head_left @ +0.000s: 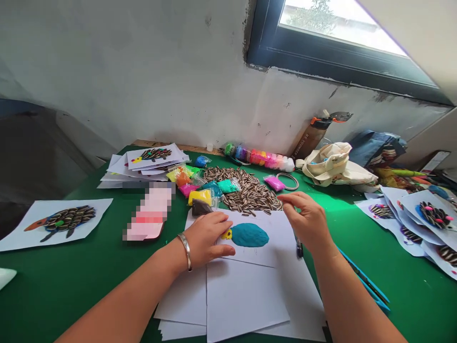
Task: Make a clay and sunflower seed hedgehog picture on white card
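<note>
A flat blue clay oval [250,235] lies on a white paper sheet [246,295], with a small yellow clay piece [227,234] at its left end and short pencil lines below. Beside the yellow piece, my left hand [209,240] rests on the paper with its fingers apart, holding nothing. My right hand [303,216] is raised at the right edge of the seed pile [246,188], thumb and forefinger pinched together; whatever is between them is too small to make out.
Colourful clay packets [200,196] lie left of the seeds. A phone [152,214] and finished seed pictures [67,223] are on the left. At right are a pen [299,248], blue scissors-like tool [367,283], bottle [310,136], cloth bag [328,164] and more pictures [424,219].
</note>
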`<act>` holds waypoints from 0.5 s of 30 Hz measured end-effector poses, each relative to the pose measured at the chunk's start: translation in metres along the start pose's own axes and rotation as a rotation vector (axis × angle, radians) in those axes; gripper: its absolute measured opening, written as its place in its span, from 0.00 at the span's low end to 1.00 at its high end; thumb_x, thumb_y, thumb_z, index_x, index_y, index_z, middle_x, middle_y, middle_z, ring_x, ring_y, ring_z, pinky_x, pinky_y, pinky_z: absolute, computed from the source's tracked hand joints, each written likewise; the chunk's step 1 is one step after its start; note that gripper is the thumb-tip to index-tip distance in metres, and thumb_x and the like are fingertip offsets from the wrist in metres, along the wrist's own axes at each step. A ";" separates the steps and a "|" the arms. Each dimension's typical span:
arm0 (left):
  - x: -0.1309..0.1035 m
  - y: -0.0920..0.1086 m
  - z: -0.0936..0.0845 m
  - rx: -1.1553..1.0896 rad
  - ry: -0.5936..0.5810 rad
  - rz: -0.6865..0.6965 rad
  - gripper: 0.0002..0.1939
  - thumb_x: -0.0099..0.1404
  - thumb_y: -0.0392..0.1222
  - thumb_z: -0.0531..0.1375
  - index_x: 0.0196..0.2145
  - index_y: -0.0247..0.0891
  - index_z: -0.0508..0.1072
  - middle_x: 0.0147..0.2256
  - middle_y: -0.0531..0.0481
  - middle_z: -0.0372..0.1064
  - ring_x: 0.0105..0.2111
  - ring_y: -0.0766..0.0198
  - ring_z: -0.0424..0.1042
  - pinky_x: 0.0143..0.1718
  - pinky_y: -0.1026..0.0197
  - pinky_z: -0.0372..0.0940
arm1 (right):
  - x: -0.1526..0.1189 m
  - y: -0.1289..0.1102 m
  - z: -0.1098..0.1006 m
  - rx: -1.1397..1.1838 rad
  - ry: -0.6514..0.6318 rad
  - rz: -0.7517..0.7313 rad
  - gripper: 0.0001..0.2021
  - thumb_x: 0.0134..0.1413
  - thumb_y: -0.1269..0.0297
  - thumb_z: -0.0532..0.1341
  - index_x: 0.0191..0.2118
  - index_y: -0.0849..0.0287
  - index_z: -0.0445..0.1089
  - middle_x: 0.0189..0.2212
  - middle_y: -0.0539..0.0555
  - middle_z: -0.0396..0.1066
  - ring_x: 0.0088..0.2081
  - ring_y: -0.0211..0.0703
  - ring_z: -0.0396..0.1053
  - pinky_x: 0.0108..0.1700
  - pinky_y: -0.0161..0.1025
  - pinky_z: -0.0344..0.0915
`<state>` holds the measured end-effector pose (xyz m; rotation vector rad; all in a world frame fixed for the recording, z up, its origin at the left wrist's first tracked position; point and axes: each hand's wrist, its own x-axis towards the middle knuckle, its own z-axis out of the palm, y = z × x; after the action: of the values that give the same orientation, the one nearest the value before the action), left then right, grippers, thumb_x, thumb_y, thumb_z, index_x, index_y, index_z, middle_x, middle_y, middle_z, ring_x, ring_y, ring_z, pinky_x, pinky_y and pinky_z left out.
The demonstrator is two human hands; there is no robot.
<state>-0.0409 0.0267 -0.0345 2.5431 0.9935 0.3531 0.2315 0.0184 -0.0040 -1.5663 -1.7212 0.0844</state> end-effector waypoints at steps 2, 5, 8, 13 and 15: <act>-0.002 0.001 -0.002 0.021 0.014 0.017 0.30 0.58 0.57 0.59 0.54 0.39 0.65 0.55 0.40 0.61 0.56 0.49 0.58 0.55 0.48 0.57 | -0.001 -0.002 0.004 -0.007 -0.032 -0.026 0.11 0.51 0.68 0.55 0.35 0.56 0.75 0.34 0.54 0.72 0.39 0.46 0.68 0.43 0.43 0.64; -0.003 0.007 -0.006 0.081 0.004 0.038 0.26 0.59 0.53 0.60 0.52 0.39 0.66 0.54 0.39 0.62 0.53 0.50 0.61 0.53 0.48 0.59 | -0.001 -0.004 0.008 -0.008 -0.060 -0.063 0.11 0.51 0.69 0.55 0.36 0.56 0.75 0.34 0.54 0.72 0.39 0.46 0.68 0.42 0.43 0.64; -0.002 0.013 -0.011 0.135 -0.061 0.063 0.20 0.59 0.50 0.60 0.47 0.39 0.69 0.48 0.42 0.67 0.48 0.51 0.65 0.49 0.50 0.62 | -0.001 -0.006 0.007 -0.003 -0.059 -0.083 0.11 0.52 0.69 0.55 0.36 0.56 0.75 0.34 0.54 0.72 0.38 0.46 0.68 0.42 0.43 0.64; 0.000 0.016 -0.013 0.170 -0.085 0.088 0.15 0.60 0.49 0.59 0.42 0.39 0.71 0.43 0.43 0.69 0.46 0.53 0.65 0.48 0.52 0.61 | -0.001 -0.005 0.005 -0.003 -0.049 -0.077 0.11 0.51 0.69 0.55 0.35 0.55 0.75 0.34 0.54 0.72 0.39 0.46 0.68 0.42 0.43 0.64; 0.000 0.016 -0.012 0.162 -0.080 0.093 0.15 0.60 0.49 0.59 0.41 0.39 0.71 0.42 0.43 0.69 0.46 0.53 0.65 0.48 0.52 0.61 | -0.001 -0.004 0.006 -0.009 -0.050 -0.079 0.11 0.51 0.69 0.55 0.35 0.54 0.75 0.34 0.54 0.72 0.39 0.46 0.68 0.42 0.43 0.64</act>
<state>-0.0358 0.0190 -0.0169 2.7322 0.9101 0.2011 0.2244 0.0191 -0.0062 -1.5128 -1.8225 0.0772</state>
